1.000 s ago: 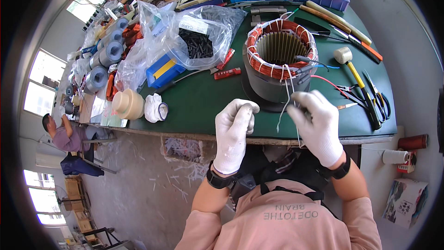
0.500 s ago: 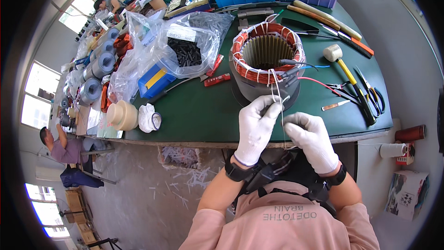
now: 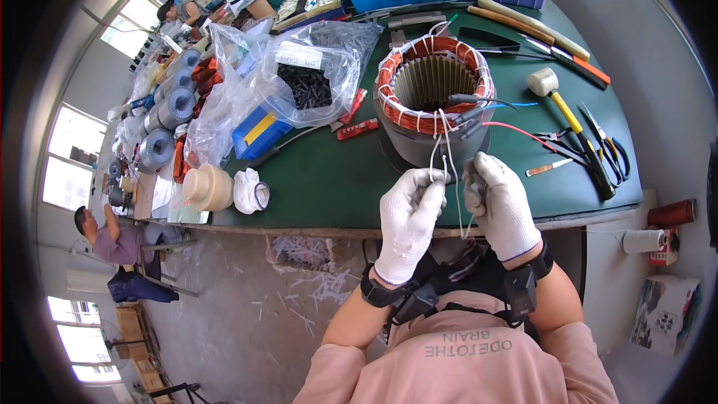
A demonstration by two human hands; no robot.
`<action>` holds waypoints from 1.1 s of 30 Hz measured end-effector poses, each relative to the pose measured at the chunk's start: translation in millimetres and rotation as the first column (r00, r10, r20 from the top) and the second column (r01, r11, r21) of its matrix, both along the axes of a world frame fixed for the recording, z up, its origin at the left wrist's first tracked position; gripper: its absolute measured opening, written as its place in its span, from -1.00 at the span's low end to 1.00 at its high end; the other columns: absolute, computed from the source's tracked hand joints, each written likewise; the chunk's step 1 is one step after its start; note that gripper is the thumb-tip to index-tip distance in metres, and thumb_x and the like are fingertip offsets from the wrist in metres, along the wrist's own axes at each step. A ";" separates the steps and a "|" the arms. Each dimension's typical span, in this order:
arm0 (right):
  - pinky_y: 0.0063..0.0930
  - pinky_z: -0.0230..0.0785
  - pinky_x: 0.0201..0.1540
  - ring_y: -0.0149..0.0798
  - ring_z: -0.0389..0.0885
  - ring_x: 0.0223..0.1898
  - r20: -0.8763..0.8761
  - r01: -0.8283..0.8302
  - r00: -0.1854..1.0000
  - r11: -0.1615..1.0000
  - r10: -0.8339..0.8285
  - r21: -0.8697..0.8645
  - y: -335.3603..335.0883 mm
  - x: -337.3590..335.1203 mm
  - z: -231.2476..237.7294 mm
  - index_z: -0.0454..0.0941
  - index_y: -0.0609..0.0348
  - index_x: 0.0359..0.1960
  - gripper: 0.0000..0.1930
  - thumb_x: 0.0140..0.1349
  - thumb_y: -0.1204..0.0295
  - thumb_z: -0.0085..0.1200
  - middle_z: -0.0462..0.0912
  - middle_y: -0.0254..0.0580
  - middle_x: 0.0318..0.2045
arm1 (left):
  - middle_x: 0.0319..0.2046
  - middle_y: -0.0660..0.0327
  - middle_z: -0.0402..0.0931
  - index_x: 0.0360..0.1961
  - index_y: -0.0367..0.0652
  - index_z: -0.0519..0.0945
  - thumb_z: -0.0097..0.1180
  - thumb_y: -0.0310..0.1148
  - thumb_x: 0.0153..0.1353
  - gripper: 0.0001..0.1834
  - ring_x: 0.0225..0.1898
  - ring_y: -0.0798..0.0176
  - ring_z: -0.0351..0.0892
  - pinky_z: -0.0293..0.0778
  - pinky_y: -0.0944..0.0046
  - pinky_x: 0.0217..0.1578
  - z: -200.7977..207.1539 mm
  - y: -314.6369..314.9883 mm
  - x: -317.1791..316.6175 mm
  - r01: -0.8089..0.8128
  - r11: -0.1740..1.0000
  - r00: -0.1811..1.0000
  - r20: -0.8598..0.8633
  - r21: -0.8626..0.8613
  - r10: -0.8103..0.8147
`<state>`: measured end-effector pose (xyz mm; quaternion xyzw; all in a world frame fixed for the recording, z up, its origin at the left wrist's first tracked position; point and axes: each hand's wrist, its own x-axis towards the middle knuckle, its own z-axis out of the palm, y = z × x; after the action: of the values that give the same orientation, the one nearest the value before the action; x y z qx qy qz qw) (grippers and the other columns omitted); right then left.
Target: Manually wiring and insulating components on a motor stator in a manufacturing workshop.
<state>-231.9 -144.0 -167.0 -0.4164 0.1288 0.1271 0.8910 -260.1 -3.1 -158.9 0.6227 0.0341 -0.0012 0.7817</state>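
Note:
A motor stator (image 3: 415, 138) stands upright on the table in front of me, its orange copper windings (image 3: 393, 110) laced with white cord. From the near side of the lacing a white cord (image 3: 446, 151) hangs down toward my hands. My left hand (image 3: 407, 217), in a white glove, pinches one strand close below the stator. The other strand dips in a loop between the hands and rises to my gloved right hand (image 3: 502, 198), whose curled fingers close on it; the fingertips are partly hidden. Black, blue and red leads (image 3: 516, 132) stick out to the right of the windings.
On the right lie a mallet (image 3: 572, 123), scissors (image 3: 615, 157), pliers (image 3: 557, 142) and a small knife (image 3: 548, 167). A bag of black sleeves (image 3: 303, 86), a blue box (image 3: 258, 132) and a cream plastic part (image 3: 208, 187) are on the left. A co-worker (image 3: 112, 236) sits far left.
My right hand has risen closer to the stator, and the cord now loops down between the hands. My left hand has shifted slightly down and left, still pinching a strand.

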 end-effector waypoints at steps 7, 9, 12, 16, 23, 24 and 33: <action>-0.72 0.04 -0.62 -0.62 0.25 -0.65 -0.056 -0.169 0.984 0.986 0.169 0.008 2.1 -1.4 -11.8 0.53 0.19 -0.38 -0.74 0.37 0.26 0.05 0.42 -0.46 -0.61 | -0.47 0.35 0.51 -0.23 -0.27 0.59 0.07 -0.51 0.29 -0.90 -0.48 0.56 0.43 0.34 0.52 -0.44 -0.9 -5.8 3.9 0.123 0.992 0.992 -0.030 0.019 -0.122; -0.74 0.05 -0.58 -0.63 0.26 -0.62 -0.010 -0.081 0.997 0.997 0.081 -0.015 3.9 -0.5 1.2 0.53 0.19 -0.36 -0.82 0.33 0.34 0.09 0.42 -0.47 -0.61 | -0.47 0.35 0.51 -0.23 -0.27 0.58 0.06 -0.50 0.29 -0.90 -0.48 0.56 0.43 0.34 0.52 -0.44 -2.5 0.6 5.4 0.115 0.991 0.993 -0.044 0.063 -0.112; -0.74 0.06 -0.55 -0.62 0.26 -0.60 0.116 -0.092 0.989 0.995 0.095 -0.033 -1.4 -1.2 5.5 0.53 0.21 -0.33 -0.87 0.31 0.41 0.10 0.42 -0.47 -0.60 | -0.48 0.35 0.50 -0.24 -0.28 0.57 0.04 -0.50 0.30 -0.90 -0.49 0.56 0.42 0.34 0.51 -0.45 -0.4 6.9 6.0 0.070 0.988 0.997 -0.021 0.138 -0.068; -0.73 0.07 -0.54 -0.62 0.23 -0.60 0.197 -0.133 0.970 0.989 0.145 -0.070 -3.9 0.5 7.1 0.53 0.25 -0.28 -0.84 0.32 0.39 0.09 0.42 -0.46 -0.59 | -0.50 0.36 0.50 -0.25 -0.29 0.57 0.05 -0.50 0.29 -0.91 -0.50 0.59 0.38 0.31 0.52 -0.47 -1.8 5.2 8.6 0.019 0.961 0.998 0.060 0.276 -0.036; -0.74 0.12 -0.50 -0.64 0.30 -0.54 0.207 -0.080 0.966 0.936 0.158 -0.342 3.5 -3.3 18.6 0.57 0.28 -0.20 -0.83 0.30 0.42 0.12 0.49 -0.45 -0.53 | -0.52 0.31 0.54 -0.27 -0.35 0.58 0.10 -0.52 0.25 -0.90 -0.49 0.58 0.42 0.38 0.46 -0.46 0.4 0.1 18.0 -0.076 0.848 0.973 0.225 0.524 -0.052; -0.74 0.15 -0.49 -0.64 0.31 -0.53 0.208 -0.071 0.966 0.934 0.151 -0.349 4.5 -3.3 19.2 0.58 0.29 -0.19 -0.84 0.30 0.44 0.11 0.50 -0.45 -0.51 | -0.52 0.30 0.55 -0.26 -0.35 0.58 0.10 -0.52 0.25 -0.90 -0.48 0.58 0.43 0.40 0.46 -0.45 0.4 -0.3 18.8 -0.097 0.830 0.963 0.262 0.550 -0.060; -0.55 0.28 -0.49 -0.42 0.44 -0.56 0.562 0.322 0.814 0.693 0.146 -0.645 -1.8 3.2 19.7 0.60 0.22 -0.23 -0.87 0.18 0.53 0.15 0.54 -0.36 -0.49 | -0.25 0.15 0.58 -0.37 -0.23 0.60 0.20 -0.52 0.07 -0.92 -0.35 0.17 0.58 0.49 0.23 -0.37 19.0 -0.8 14.0 -0.599 0.425 0.700 0.702 0.679 -0.134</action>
<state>-228.7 -145.8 -147.3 -0.7398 -0.0857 -0.1098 0.6582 -246.1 -3.9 -139.9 0.8736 -0.1573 0.3574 0.2903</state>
